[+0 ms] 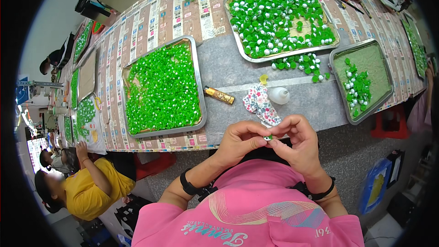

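Observation:
In front of my chest, a small green-and-white rounded piece with a dark spot (268,138) is pinched between both hands. My left hand (240,141) grips it from the left with thumb and forefinger. From the right, my right hand (299,144) closes its thumb and fingertips on the same piece. Just beyond the hands lies a floral cloth (260,104), beside a white squeeze bottle (279,95). Loose green-and-white pieces (307,64) lie in a heap below the large far tray (242,55), which is filled with similar pieces.
On the left stands a metal tray (200,110) of small green parts; on the right, a smaller tray (388,75) is partly covered with pieces. A gold-brown tube (219,95) lies between. At far left sits a person in yellow (98,185). Red stools (390,122) stand under the table.

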